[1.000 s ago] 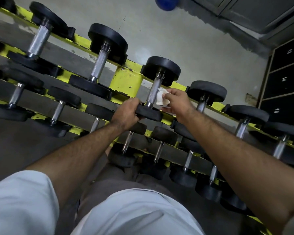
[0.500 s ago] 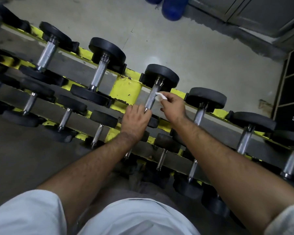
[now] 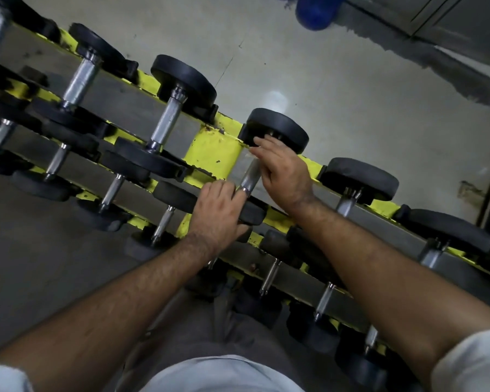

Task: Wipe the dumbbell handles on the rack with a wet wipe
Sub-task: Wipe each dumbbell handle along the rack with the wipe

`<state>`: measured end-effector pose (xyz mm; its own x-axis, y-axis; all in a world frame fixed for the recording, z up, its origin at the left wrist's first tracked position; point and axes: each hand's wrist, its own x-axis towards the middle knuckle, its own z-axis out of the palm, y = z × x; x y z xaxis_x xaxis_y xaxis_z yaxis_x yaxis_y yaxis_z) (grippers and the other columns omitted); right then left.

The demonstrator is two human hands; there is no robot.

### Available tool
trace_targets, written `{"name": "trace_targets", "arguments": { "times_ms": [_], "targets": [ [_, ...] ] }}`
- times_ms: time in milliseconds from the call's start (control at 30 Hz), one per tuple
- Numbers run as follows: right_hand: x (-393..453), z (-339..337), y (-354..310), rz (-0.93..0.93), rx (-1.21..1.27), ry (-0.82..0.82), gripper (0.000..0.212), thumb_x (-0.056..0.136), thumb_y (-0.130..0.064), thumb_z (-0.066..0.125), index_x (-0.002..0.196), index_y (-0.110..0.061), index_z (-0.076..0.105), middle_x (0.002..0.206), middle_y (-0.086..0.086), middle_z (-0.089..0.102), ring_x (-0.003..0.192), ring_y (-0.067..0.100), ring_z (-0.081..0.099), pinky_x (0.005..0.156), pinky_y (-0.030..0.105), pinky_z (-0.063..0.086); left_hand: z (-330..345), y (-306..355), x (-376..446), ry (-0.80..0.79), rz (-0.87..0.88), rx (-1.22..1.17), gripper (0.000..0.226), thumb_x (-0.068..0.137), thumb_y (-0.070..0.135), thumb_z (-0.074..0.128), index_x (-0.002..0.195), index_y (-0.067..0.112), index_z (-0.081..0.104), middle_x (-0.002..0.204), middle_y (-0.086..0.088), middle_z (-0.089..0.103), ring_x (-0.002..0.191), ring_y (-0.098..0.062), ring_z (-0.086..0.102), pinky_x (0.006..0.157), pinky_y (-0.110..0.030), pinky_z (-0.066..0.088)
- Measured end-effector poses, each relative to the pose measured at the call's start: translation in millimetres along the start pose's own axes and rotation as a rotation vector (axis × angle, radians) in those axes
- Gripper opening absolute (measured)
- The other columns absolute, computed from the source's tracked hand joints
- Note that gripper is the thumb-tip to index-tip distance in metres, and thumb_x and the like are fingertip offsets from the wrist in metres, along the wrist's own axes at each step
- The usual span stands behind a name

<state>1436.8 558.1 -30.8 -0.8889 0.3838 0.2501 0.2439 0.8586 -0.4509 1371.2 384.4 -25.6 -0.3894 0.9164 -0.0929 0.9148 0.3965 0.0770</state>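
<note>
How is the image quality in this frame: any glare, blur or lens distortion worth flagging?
Head view: dim overall, with a bright glare patch on the floor; the right hand is motion-smeared at its fingertips; the wide-angle lens tilts the rack steeply and stretches the forearms; the knurled handle stays fairly crisp.

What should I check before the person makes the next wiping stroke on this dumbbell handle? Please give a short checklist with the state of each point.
1. Right hand is on the handle of the top-row dumbbell: ok, it wraps the upper part.
2. Wet wipe is under that hand: cannot tell, no wipe is visible in this view.
3. Left hand steadies the dumbbell: ok, it rests on the near weight head, fingers reaching the handle's lower end.
4. Dumbbell sits in the yellow rack: ok, both heads lie on the rails.
5. Lower handle is free for the stroke: ok, bare knurled metal shows.
</note>
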Motion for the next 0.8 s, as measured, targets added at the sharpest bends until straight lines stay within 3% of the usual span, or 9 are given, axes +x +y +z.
{"name": "trace_targets", "arguments": {
  "times_ms": [167, 367, 500, 667, 800],
  "targets": [
    [-5.8, 9.0, 25.1, -0.207, -0.155, -0.141, 0.033, 0.097, -0.014, 0.047, 0.118, -0.007, 0.071, 0.135, 0.012, 0.064, 0.13, 0.032, 0.056, 0.101, 0.046, 0.049, -1.9, 1.6, 1.2, 0.028, -0.02, -0.048, 0.062, 0.06, 0.053, 0.08, 0.101, 0.012, 0.056, 0.101, -0.01, 0.055, 0.099, -0.03, 0.051, 0.088, -0.043, 0.043],
    [-11.0, 6.3, 36.6, -0.305, -0.245, -0.217, 0.041, 0.1, -0.02, 0.042, 0.134, -0.008, 0.061, 0.149, 0.011, 0.051, 0.143, 0.029, 0.042, 0.117, 0.046, 0.03, 0.7, 1.0, 0.9, 0.044, -0.015, -0.051, 0.059, 0.058, 0.051, 0.081, 0.092, 0.011, 0.055, 0.096, -0.011, 0.053, 0.097, -0.031, 0.051, 0.085, -0.043, 0.041],
    [-14.4, 9.5, 34.0, -0.287, -0.221, -0.226, 0.043, 0.098, -0.018, 0.046, 0.137, -0.006, 0.058, 0.148, 0.012, 0.053, 0.144, 0.03, 0.04, 0.116, 0.049, 0.032, 0.0, 0.8, 1.3, 0.02, -0.018, -0.043, 0.06, 0.058, 0.051, 0.081, 0.094, 0.011, 0.055, 0.098, -0.011, 0.054, 0.098, -0.032, 0.051, 0.086, -0.043, 0.041],
    [-31.6, 6.4, 39.2, -0.491, -0.16, -0.34, 0.047, 0.099, -0.016, 0.045, 0.144, -0.005, 0.052, 0.151, 0.013, 0.048, 0.145, 0.032, 0.039, 0.121, 0.05, 0.025, -2.1, 3.2, 1.1, 0.0, -0.019, -0.043, 0.062, 0.059, 0.054, 0.081, 0.097, 0.011, 0.055, 0.099, -0.011, 0.054, 0.099, -0.032, 0.052, 0.087, -0.044, 0.041],
    [-12.6, 3.2, 45.2, -0.302, -0.188, -0.221, 0.046, 0.1, -0.013, 0.052, 0.145, -0.003, 0.05, 0.152, 0.016, 0.046, 0.145, 0.034, 0.038, 0.114, 0.052, 0.035, -2.2, 0.4, 1.1, 0.0, -0.018, -0.044, 0.062, 0.058, 0.053, 0.081, 0.095, 0.011, 0.055, 0.098, -0.012, 0.054, 0.099, -0.032, 0.052, 0.087, -0.045, 0.043]
  ]
}}
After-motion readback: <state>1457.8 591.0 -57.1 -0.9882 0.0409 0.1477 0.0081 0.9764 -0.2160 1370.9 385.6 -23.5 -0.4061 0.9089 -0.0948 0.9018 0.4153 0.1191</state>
